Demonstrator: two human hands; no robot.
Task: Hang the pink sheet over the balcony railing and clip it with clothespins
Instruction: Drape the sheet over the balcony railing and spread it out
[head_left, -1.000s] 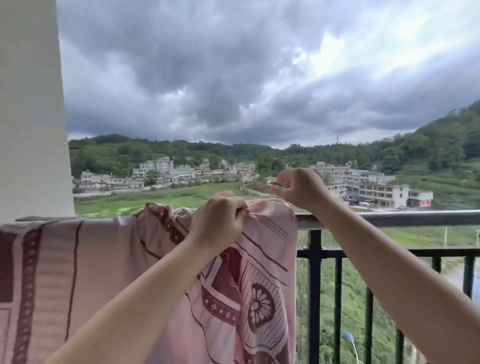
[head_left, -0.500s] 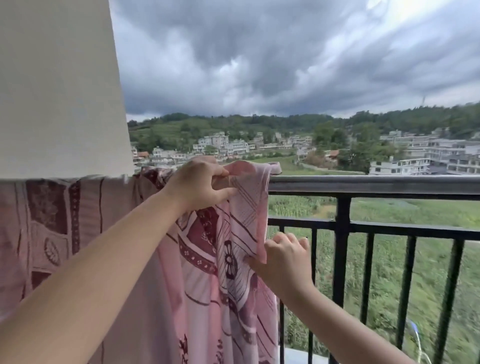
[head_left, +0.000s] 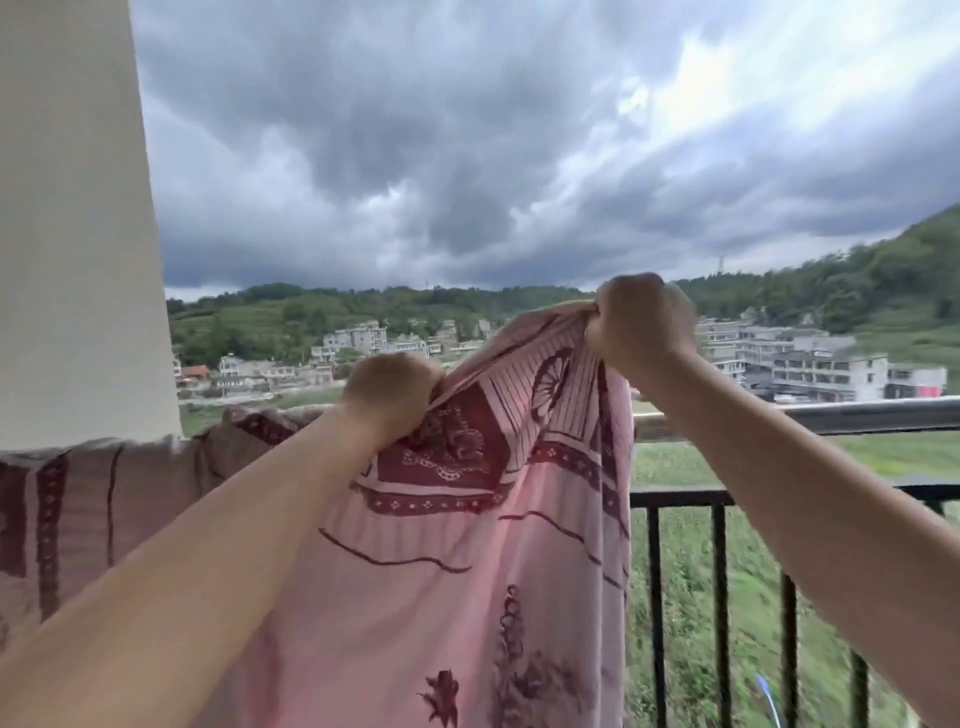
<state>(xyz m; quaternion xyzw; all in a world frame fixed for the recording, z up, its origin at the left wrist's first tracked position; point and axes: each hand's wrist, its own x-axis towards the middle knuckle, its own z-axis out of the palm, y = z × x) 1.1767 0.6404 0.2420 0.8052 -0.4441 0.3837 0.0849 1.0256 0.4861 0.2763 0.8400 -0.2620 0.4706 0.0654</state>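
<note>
Above the balcony railing (head_left: 852, 415) to the right of the pink sheet (head_left: 467, 571) the air is open, so a hand could pass over the bare top rail there. Below it, the black vertical bars (head_left: 719, 597) leave only narrow gaps. On the left, the white pillar (head_left: 72, 218) blocks the way, and the draped sheet covers the rail from it to the raised corner.
</note>
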